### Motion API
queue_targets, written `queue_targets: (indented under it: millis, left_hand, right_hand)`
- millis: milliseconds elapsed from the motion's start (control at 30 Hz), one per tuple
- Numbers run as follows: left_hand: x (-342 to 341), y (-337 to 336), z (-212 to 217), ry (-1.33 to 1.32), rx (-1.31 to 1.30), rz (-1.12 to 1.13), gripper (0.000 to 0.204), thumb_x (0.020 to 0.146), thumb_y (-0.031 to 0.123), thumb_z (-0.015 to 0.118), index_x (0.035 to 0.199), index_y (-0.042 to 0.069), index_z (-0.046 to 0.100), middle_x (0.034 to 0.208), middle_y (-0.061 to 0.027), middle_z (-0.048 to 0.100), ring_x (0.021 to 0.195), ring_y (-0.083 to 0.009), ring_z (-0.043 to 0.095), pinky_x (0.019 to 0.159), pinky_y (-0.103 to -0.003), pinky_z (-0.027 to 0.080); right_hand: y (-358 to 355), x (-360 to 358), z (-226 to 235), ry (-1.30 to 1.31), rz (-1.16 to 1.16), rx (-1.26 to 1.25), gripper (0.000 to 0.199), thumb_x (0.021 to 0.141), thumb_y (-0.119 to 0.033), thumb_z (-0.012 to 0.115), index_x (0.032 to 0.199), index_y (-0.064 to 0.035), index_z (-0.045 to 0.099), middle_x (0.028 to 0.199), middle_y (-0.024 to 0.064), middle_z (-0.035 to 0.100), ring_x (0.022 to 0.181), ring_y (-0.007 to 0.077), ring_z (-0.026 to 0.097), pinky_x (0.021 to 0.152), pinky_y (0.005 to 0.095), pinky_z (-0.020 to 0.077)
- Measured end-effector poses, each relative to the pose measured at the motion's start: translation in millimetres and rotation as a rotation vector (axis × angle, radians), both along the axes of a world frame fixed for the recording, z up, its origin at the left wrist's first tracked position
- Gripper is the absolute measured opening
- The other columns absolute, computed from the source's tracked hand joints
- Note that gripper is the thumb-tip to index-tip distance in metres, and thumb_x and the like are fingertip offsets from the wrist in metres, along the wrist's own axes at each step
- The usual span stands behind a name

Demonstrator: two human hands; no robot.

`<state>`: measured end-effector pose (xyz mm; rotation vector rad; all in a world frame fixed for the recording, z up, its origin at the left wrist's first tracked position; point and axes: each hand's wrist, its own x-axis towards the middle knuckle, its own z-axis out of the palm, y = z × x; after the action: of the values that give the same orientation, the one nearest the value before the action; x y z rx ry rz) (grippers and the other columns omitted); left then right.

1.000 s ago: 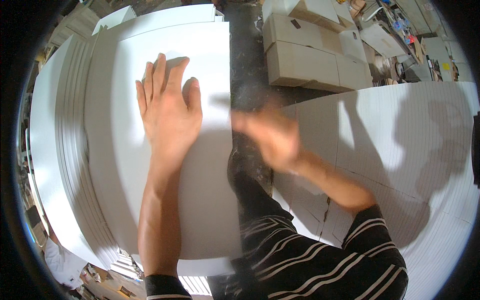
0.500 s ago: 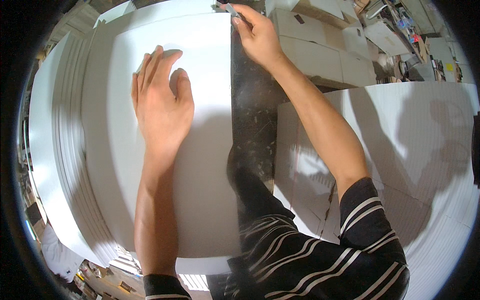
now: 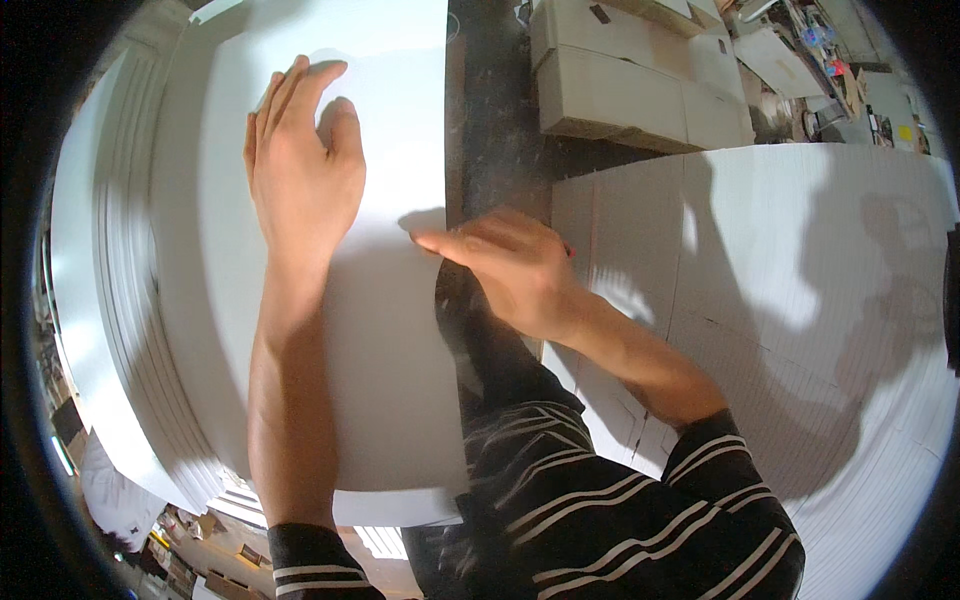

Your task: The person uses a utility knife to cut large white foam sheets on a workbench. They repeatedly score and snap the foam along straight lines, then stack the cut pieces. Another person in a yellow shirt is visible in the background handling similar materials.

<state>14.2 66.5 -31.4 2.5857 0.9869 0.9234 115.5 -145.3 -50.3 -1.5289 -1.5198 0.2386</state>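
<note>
My left hand lies on a smooth white sheet, fingers stretched out, with nothing under its grip that I can see. The sheet tops a stack of white boards whose layered edges show at the left. At the sheet's right edge my right hand is closed, its pointing finger reaching over the edge. Its fingers mostly hide what it grips; a small red bit shows at the back of the fist. Earlier, a thin grey knife-like tool showed in that hand.
To the right spreads a wide surface of ribbed white boards, crossed by shadows. Large pale boxes stand at the far right, before a cluttered bench. A dark gap runs along the sheet's right edge.
My right hand has come from the far end of the sheet's right edge back toward me. The left hand keeps its pose on the sheet; the whole view has shifted slightly.
</note>
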Motion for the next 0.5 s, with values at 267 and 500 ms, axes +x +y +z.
queue_targets:
  millis: [267,500]
  left_hand:
    - [-5,8,-8,0.011,0.005,-0.037,0.039,0.1,0.026,0.058,0.137,0.014,0.066,0.15,-0.0158,0.057,0.147,-0.0333,0.044,0.124,-0.054,0.028]
    - [-6,20,-16,0.02,0.008,-0.025,0.035,0.101,0.024,0.062,0.134,0.02,0.069,0.15,-0.0157,0.058,0.11,-0.0246,0.067,0.104,-0.043,0.049]
  right_hand:
    - [-15,-34,16,-0.267,-0.088,-0.104,0.035,0.09,-0.01,0.068,0.124,-0.0147,0.073,0.085,0.0017,0.064,0.076,0.0193,0.061,0.068,0.0358,0.0526]
    - [-25,-12,26,-0.247,0.205,-0.116,0.039,0.089,-0.012,0.068,0.127,-0.0189,0.073,0.084,0.0016,0.067,0.077,0.0186,0.062,0.069,0.0342,0.0555]
